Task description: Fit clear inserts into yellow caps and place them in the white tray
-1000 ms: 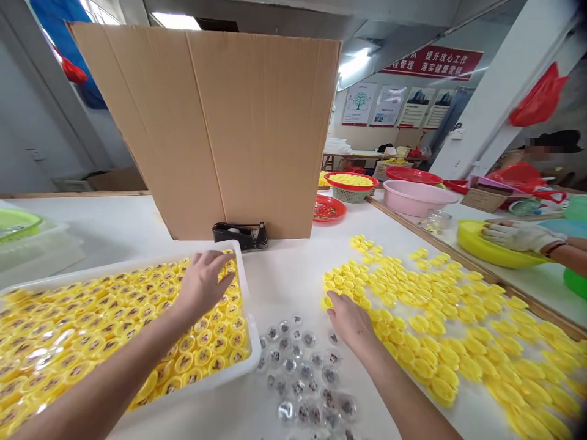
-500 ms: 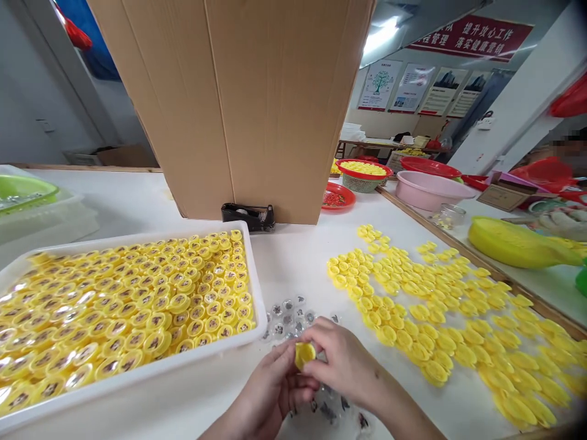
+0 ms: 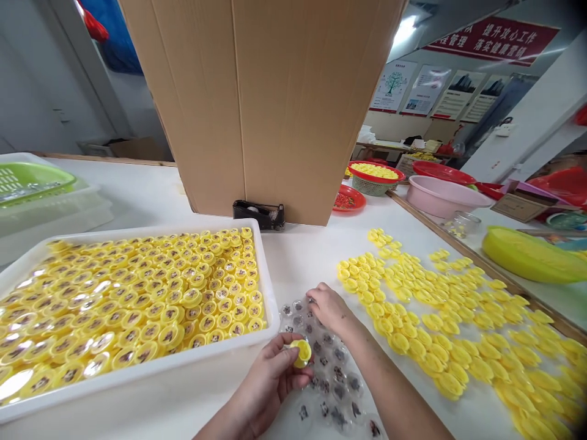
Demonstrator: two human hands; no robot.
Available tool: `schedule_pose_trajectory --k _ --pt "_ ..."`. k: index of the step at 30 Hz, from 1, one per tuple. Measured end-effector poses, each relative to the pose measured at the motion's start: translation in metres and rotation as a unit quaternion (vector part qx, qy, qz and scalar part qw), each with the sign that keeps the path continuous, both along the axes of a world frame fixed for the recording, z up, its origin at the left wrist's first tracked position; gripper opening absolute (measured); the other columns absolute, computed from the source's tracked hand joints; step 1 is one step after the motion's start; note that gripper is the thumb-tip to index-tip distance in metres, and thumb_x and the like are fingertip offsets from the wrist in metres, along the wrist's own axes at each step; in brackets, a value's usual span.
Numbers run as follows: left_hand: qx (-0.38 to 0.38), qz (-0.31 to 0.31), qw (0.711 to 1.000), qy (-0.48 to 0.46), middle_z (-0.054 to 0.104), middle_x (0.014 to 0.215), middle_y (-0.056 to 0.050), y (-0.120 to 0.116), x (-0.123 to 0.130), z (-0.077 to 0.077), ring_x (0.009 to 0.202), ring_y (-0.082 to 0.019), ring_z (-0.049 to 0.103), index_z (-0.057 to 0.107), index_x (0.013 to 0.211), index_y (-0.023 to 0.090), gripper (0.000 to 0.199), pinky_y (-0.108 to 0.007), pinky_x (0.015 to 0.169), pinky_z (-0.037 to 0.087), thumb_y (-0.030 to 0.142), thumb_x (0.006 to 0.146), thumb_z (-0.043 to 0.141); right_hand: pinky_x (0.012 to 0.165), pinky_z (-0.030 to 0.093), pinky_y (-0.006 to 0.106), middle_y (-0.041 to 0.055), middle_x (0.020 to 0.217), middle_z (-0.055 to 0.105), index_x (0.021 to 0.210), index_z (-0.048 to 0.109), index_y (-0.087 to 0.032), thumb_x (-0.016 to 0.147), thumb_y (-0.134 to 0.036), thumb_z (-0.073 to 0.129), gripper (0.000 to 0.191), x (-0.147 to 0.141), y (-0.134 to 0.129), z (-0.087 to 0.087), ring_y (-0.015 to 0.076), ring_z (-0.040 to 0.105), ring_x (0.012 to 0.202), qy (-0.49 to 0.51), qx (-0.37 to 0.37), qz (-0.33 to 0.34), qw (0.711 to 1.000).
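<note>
Yellow plastic is shining in our left hand [image 3: 271, 377]: we are pinching one small round cup [image 3: 301, 354] between thumb and fingers, just beside the near right corner of the white tray [image 3: 270, 293]. Our right hand [image 3: 329, 308] is resting over the far end of the clear discs [image 3: 339, 354]; its fingertips are pointing down, but we cannot tell if they are gripping one. We seem to be choosing a disc for the cup. The next move seems to be calling for lifting just one disc while we are keeping the cup steady. Far right, a red banner [image 3: 498, 40] is showing white Chinese words, 提升攻心工作 and 落实健康营销. Below it, posters [image 3: 426, 88] are showing print too small for reading. We are seeing no brand name.
</note>
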State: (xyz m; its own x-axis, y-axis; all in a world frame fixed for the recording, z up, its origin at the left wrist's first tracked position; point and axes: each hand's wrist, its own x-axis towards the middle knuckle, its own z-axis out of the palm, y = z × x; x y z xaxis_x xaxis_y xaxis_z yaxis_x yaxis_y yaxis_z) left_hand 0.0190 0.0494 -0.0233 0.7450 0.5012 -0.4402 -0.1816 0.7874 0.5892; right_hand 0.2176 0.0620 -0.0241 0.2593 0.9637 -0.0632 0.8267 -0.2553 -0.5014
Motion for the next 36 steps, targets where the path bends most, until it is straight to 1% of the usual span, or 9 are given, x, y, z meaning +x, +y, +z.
schedule_pose_trajectory --k 4,7,10,14,18,21,24,30,36 --pt "0.004 0.006 1.000 0.004 0.063 0.085 -0.006 0.000 0.001 -0.001 0.069 -0.015 0.065 0.046 0.101 0.015 0.027 -0.022 0.063 0.049 0.022 0.080 0.061 0.085 0.046 0.042 0.0051 0.105 0.061 0.096 0.061 -0.015 0.088 -0.028 0.056 0.016 0.004 -0.006 -0.003 0.0193 0.058 0.096 0.065 0.028 -0.058 0.996" --pt "0.007 0.007 1.000 0.006 0.062 0.088 -0.006 0.000 0.001 -0.002 0.069 -0.015 0.065 0.045 0.106 0.016 0.031 -0.023 0.062 0.048 0.024 0.080 0.060 0.077 0.048 0.037 0.0043 0.092 0.063 0.102 0.059 -0.015 0.087 -0.025 0.053 0.019 0.005 -0.017 0.004 0.0176 0.061 0.084 0.163 0.061 -0.113 0.978" --pt "0.022 0.011 1.000 0.006 0.062 0.093 -0.008 0.001 0.001 -0.002 0.068 -0.014 0.062 0.047 0.114 0.015 0.040 -0.023 0.060 0.046 0.025 0.079 0.064 0.064 0.049 0.029 0.0011 0.079 0.062 0.110 0.054 -0.016 0.084 -0.026 0.049 0.029 -0.003 -0.041 0.020 0.0148 0.062 0.069 0.303 0.087 -0.133 0.940" --pt "0.047 0.007 0.999 -0.011 0.063 0.088 -0.006 -0.001 0.001 0.001 0.073 -0.013 0.060 0.056 0.110 0.014 0.043 -0.022 0.066 0.045 0.027 0.073 0.073 0.056 0.046 0.025 -0.0014 0.072 0.060 0.102 0.057 -0.017 0.080 -0.030 0.053 0.025 -0.029 -0.079 0.038 0.0121 0.059 0.063 0.466 0.094 -0.121 0.871" --pt "0.087 -0.020 0.996 -0.023 0.066 0.088 -0.006 -0.006 0.000 0.008 0.075 -0.014 0.060 0.061 0.109 0.015 0.043 -0.026 0.074 0.045 0.030 0.071 0.075 0.054 0.044 0.023 -0.0028 0.064 0.058 0.098 0.061 -0.017 0.079 -0.028 0.058 0.022 -0.055 -0.100 0.033 0.0102 0.056 0.058 0.555 0.092 -0.130 0.817" --pt "0.133 -0.046 0.989 -0.047 0.067 0.089 -0.007 -0.009 -0.001 0.010 0.079 -0.017 0.062 0.059 0.117 0.016 0.047 -0.033 0.081 0.045 0.033 0.075 0.071 0.053 0.043 0.022 -0.0028 0.069 0.058 0.101 0.062 -0.019 0.079 -0.026 0.059 0.023 -0.066 -0.105 0.021 0.0094 0.055 0.058 0.581 0.104 -0.137 0.796" --pt "0.193 -0.070 0.977 -0.063 0.066 0.081 -0.004 -0.009 -0.002 0.010 0.076 -0.017 0.061 0.056 0.120 0.015 0.044 -0.033 0.078 0.045 0.033 0.080 0.066 0.054 0.045 0.023 -0.0007 0.084 0.059 0.102 0.063 -0.023 0.081 -0.025 0.059 0.022 -0.071 -0.106 0.015 0.0088 0.056 0.059 0.568 0.127 -0.132 0.802" --pt "0.228 -0.071 0.970 -0.046 0.065 0.075 -0.003 -0.005 -0.007 0.012 0.067 -0.013 0.059 0.055 0.096 0.014 0.029 -0.023 0.058 0.044 0.034 0.079 0.067 0.061 0.050 0.026 0.0016 0.097 0.055 0.101 0.066 -0.025 0.087 -0.022 0.053 0.019 -0.069 -0.110 0.029 0.0102 0.059 0.066 0.437 0.144 -0.065 0.885" --pt "0.207 -0.082 0.971 -0.087 0.065 0.077 -0.005 -0.005 -0.009 0.009 0.069 -0.014 0.061 0.055 0.089 0.013 0.029 -0.024 0.061 0.047 0.032 0.075 0.072 0.058 0.051 0.024 0.0004 0.096 0.054 0.103 0.065 -0.028 0.084 -0.020 0.058 0.022 -0.061 -0.114 0.042 0.0101 0.061 0.067 0.429 0.116 0.000 0.896"
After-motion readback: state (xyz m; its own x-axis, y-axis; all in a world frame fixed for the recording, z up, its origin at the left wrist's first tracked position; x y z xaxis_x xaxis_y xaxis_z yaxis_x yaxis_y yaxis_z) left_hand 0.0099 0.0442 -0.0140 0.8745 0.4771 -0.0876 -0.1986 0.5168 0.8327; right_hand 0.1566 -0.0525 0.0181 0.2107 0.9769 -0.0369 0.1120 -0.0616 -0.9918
